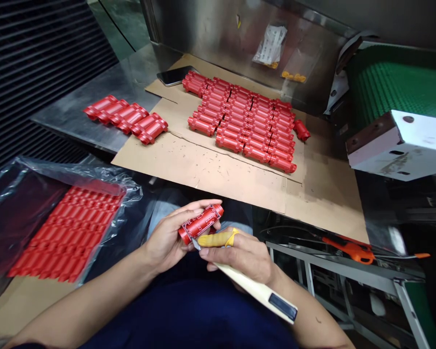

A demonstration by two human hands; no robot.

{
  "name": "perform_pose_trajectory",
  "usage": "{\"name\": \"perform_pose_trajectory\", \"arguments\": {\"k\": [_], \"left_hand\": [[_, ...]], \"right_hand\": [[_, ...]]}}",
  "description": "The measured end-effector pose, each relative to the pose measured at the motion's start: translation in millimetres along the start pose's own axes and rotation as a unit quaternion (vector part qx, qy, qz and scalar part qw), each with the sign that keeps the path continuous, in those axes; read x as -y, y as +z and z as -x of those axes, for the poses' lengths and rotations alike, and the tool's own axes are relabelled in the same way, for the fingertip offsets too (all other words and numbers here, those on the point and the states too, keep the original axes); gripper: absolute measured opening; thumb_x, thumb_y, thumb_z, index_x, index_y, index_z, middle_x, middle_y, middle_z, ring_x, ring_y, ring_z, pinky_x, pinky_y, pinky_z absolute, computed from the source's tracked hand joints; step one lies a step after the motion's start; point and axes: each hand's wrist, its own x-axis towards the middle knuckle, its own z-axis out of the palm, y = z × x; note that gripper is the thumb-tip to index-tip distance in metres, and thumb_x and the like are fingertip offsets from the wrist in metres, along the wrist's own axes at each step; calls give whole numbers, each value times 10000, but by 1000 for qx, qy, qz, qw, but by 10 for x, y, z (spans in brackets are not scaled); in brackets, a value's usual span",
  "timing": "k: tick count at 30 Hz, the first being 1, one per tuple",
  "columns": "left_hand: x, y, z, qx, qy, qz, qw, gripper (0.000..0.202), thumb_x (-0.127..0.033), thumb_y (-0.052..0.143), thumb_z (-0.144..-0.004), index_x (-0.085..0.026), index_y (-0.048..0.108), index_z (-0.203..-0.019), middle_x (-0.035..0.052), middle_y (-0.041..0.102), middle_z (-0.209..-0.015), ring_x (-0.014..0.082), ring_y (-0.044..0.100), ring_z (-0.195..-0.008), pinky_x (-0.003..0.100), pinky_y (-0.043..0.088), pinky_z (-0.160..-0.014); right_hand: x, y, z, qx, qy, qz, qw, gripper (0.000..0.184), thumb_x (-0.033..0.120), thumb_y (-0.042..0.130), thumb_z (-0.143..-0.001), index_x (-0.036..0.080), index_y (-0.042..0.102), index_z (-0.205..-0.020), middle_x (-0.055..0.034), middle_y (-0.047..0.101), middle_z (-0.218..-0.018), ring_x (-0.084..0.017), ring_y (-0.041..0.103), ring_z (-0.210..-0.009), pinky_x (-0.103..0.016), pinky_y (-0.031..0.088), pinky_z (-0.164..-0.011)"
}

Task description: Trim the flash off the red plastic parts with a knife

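Observation:
A red plastic cylinder with flanged ends point(200, 224) lies tilted in my left hand point(169, 237), whose fingers wrap round it from behind. My right hand point(245, 254) is closed on a knife with a long cream handle point(256, 289) and a dark patch near its butt. A yellow cover sits on the index finger. The short blade point(195, 244) touches, or nearly touches, the lower left end of the cylinder. Both hands are over my lap, in front of the table edge. Parts of the left fingers are hidden behind the cylinder.
Rows of similar red cylinders point(240, 116) lie on cardboard point(203, 167); several more point(127, 116) rest at the left. A plastic-lined box point(69, 232) holds many others. A phone point(176, 76) lies behind. A green conveyor point(403, 82) stands right, orange-handled pliers or cutters point(352, 249) below.

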Motion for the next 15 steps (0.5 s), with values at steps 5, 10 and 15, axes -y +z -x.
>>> {"name": "perform_pose_trajectory", "arguments": {"k": [5, 10, 15], "left_hand": [[-10, 5, -4, 6, 1, -2, 1000, 466, -389, 751, -976, -176, 792, -1388, 178, 819, -1052, 212, 726, -723, 233, 477, -531], [1, 13, -3, 6, 1, 0, 1000, 450, -394, 764, -968, -180, 806, -1363, 168, 816, -1040, 159, 662, -623, 206, 388, -458], [29, 1, -21, -10, -2, -3, 1000, 429, -376, 801, -944, -174, 829, -1322, 148, 812, -1074, 109, 601, -563, 197, 368, -433]], "right_hand": [[16, -13, -15, 8, 10, -1, 1000, 421, 61, 820, -975, 163, 760, -1380, -104, 834, -1190, -221, 833, -1096, -312, 747, -947], [-41, -13, 1, 0, -15, -6, 1000, 332, 104, 764, -1032, 160, 746, -1359, -113, 830, -1181, -228, 835, -1087, -358, 742, -943], [-37, -99, -95, 48, -25, 21, 998, 195, 177, 711, -1080, 180, 724, -1274, -121, 825, -1195, -235, 822, -1092, -370, 728, -936]]}}
